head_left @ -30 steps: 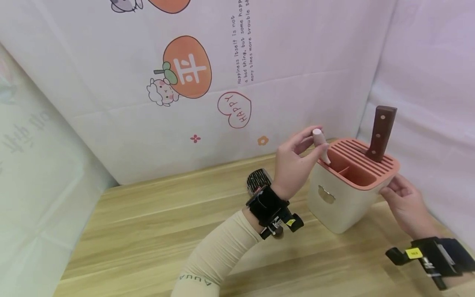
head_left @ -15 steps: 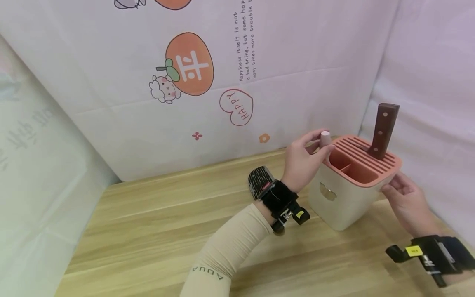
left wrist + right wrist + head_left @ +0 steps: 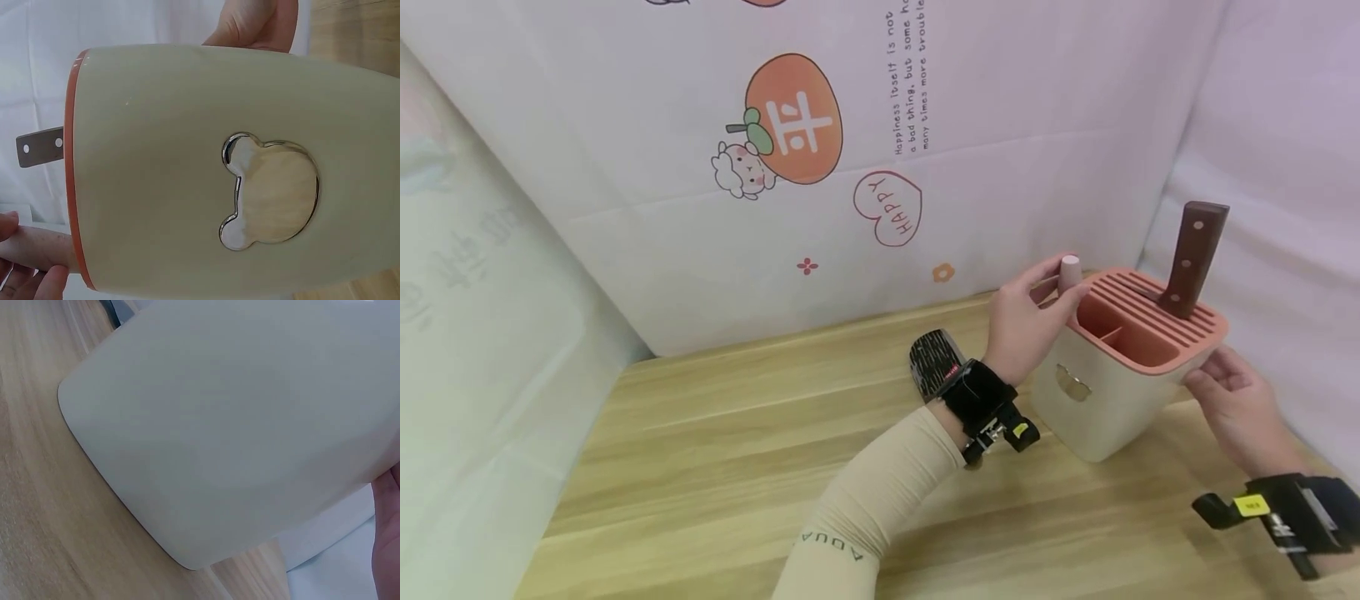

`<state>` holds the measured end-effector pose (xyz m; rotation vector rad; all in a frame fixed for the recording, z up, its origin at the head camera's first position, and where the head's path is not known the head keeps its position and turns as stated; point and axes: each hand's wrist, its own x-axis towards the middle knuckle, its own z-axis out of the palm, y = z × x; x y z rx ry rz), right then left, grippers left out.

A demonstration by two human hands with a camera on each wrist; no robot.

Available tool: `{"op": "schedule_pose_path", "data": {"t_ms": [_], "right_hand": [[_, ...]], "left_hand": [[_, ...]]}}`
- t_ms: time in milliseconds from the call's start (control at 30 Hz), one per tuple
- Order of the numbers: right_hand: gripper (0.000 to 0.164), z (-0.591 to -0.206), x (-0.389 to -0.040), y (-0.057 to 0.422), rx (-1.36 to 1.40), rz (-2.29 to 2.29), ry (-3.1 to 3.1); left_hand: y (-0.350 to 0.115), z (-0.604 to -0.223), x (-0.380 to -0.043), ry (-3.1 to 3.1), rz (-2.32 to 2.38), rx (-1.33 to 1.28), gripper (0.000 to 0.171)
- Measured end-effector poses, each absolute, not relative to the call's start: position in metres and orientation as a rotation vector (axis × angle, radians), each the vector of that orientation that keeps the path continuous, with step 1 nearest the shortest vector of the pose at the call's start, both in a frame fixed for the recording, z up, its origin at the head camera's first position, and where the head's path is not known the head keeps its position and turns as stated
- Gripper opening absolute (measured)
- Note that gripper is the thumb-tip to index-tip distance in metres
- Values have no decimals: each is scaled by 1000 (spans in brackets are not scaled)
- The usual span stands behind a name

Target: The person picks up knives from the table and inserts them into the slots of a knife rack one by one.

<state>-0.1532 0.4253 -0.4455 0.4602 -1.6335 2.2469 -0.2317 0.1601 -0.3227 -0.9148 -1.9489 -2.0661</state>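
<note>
We see the left hand (image 3: 1026, 325) pinching the pale handle (image 3: 1071, 273), nearly upright at the left edge of the holder (image 3: 1123, 412), probably to control its angle; its lower end is hidden. The right hand (image 3: 1243, 408) touches the holder's right side, we judge for steadying, though we cannot tell how its fingers close. The holder stands on the counter (image 3: 737, 433), with the brown-handled knife (image 3: 1195, 258) in its slotted top.

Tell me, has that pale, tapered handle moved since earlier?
Yes: against the orange flower printed on white cloth, the handle has shifted right and stands more upright.
</note>
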Motion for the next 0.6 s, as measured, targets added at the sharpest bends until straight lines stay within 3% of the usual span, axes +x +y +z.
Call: {"op": "schedule_pose_path", "data": {"t_ms": [333,600], "right_hand": [[51,-445,-150,426,495,2304,-1575],[50,-444,-153,423,495,2312,-1549]], "left_hand": [[140,-330,-228,-2066,-2190,-1068,38],[110,-334,-238,-2143,-1955,-1195,37]]}}
